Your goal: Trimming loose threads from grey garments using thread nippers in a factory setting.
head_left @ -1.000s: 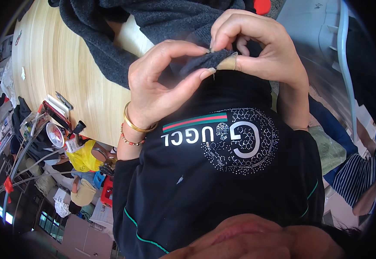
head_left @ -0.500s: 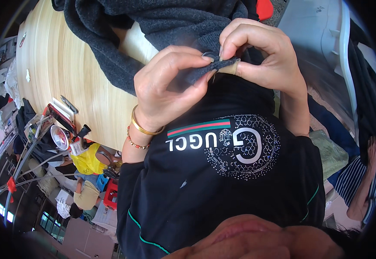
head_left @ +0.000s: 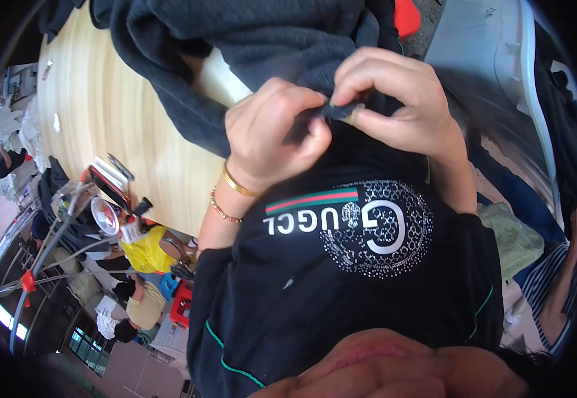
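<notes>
A dark grey fleece garment point(head_left: 262, 46) lies bunched on a light wooden table point(head_left: 109, 126). My left hand point(head_left: 272, 136), with gold and beaded bracelets at the wrist, is closed on a small fold of the garment's edge point(head_left: 338, 111). My right hand point(head_left: 394, 106) pinches the same fold from the other side, thumb and fingers pressed together. Both hands meet just above my chest, over my black printed shirt point(head_left: 348, 265).
A red object point(head_left: 408, 16) shows at the table's far edge. White and grey equipment point(head_left: 494, 73) stands on the right. Tools and a round metal object point(head_left: 106, 215) sit at the table's left end. People sit on the floor point(head_left: 146, 249) at the lower left.
Both hands have shifted a little up and right while staying pinched on the fabric edge; the fold between them has been drawn shorter.
</notes>
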Available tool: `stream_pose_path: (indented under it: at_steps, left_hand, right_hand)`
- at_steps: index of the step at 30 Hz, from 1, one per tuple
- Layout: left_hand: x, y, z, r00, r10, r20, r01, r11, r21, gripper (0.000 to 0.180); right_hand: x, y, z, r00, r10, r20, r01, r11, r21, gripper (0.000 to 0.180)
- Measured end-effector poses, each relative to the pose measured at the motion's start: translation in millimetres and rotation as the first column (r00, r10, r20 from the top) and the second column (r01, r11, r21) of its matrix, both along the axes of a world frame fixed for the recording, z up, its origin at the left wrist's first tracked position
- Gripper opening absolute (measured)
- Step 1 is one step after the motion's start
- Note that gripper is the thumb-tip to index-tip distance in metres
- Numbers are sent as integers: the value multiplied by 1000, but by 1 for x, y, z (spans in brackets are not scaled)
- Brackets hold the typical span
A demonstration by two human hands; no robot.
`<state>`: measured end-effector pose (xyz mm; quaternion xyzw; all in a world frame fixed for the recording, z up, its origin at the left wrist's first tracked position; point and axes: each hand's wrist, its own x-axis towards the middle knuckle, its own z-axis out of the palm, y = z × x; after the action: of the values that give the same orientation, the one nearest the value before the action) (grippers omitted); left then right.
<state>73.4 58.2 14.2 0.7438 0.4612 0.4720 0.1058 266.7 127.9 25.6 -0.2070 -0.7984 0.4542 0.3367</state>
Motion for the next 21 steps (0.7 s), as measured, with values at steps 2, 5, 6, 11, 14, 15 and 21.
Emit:
stream_pose_path:
  at_steps: [2,5,6,11,14,15,21]
  left_hand:
    - [-10,10,2,985,-116,130,135,981,-143,30]
    - [-23,21,1,993,19,116,11,968,-252,73]
    - [-26,25,-8,973,183,140,-136,945,-296,85]
    - [-44,56,-13,756,496,-427,-620,751,-226,88]
    - [-39,63,-10,918,395,-39,-377,837,-396,34]
    - [-25,60,6,918,386,95,-291,816,-499,30]
    - [37,26,54,726,-464,508,688,507,-520,22]
  right_hand:
    - [9,4,0,999,28,45,-24,996,-85,20]
    - [30,13,7,971,237,-34,-239,946,-218,13]
    - [41,19,8,920,384,-77,-388,864,-322,13]
    - [54,20,-10,998,52,-41,-67,791,-608,55]
    - [47,20,-38,965,-30,261,165,842,-513,103]
    - [42,18,-41,960,8,281,150,832,-534,109]
    - [0,28,-47,886,-12,464,308,762,-570,67]
